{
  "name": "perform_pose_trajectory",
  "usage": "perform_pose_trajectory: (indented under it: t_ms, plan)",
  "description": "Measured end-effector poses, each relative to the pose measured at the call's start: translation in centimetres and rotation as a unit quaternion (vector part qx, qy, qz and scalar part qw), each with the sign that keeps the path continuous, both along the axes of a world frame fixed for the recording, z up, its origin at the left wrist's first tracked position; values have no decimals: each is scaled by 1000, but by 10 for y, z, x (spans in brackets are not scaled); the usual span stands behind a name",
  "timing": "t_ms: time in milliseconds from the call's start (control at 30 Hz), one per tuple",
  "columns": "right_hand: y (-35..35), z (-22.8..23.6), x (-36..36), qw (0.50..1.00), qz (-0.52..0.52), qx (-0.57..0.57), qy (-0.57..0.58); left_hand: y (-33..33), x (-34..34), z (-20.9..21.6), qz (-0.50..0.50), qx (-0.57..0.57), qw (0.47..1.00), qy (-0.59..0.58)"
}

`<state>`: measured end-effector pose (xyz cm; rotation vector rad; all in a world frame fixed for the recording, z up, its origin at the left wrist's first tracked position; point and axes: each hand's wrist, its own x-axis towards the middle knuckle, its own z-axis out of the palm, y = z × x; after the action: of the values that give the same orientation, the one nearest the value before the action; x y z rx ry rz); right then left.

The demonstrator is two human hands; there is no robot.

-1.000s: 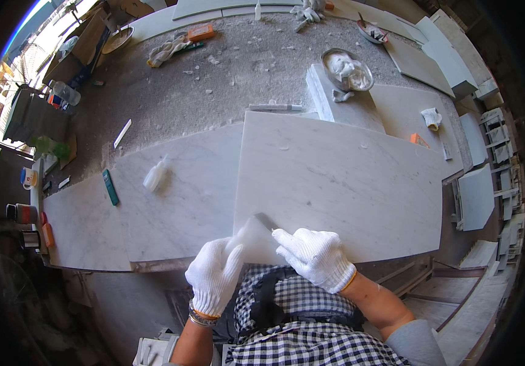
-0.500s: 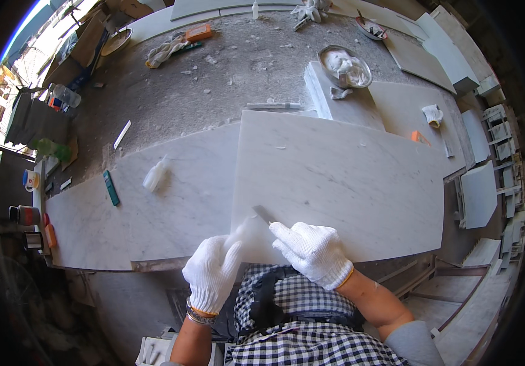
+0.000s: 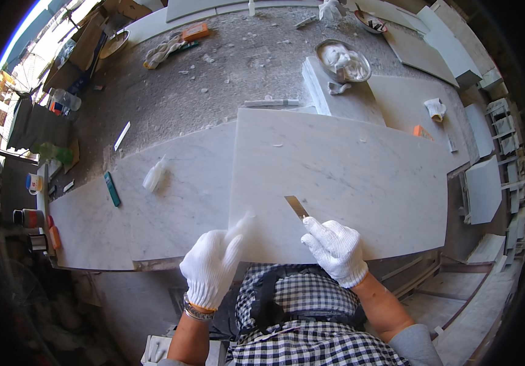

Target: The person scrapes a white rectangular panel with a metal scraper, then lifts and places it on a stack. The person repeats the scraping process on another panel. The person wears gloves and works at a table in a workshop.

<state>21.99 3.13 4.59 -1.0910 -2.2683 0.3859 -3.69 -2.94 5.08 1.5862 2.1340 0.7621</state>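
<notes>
White knitted gloves cover both my hands. My left hand [image 3: 209,265] is closed round a translucent whitish squeeze bottle [image 3: 245,227], which looks hazy against the pale stone. Between the fingers of my right hand [image 3: 337,249] is a thin, flat metal blade [image 3: 296,207], pointing up and to the left. Both hands are over the near edge of a white, grey-veined marble slab [image 3: 335,171]. Another clear squeeze bottle [image 3: 155,175] lies on the lower slab to the left, with a green utility knife [image 3: 111,189] beyond it.
A metal bowl of white paste [image 3: 345,61] rests on a stone block behind the slab. Orange boxes [image 3: 195,31], stone chips and a glove [image 3: 163,51] lie on the dusty worktop. Cups [image 3: 33,183] line the left edge. Stone pieces [image 3: 482,189] stand at the right.
My right hand has moved right with the blade, away from the bottle. The blade now shows its broad face. My left hand has barely moved.
</notes>
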Motion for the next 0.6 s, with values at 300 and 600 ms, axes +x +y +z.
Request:
perform_pose_trajectory:
  t_ms: [300, 600]
  plan:
    - [1, -5, 2, 1000, 0, 0, 27, 5, 1, 3, 0, -14, 999, 37]
    - [0, -6, 3, 1000, 1, -2, 20, 1, -3, -5, 36, -5, 997, -64]
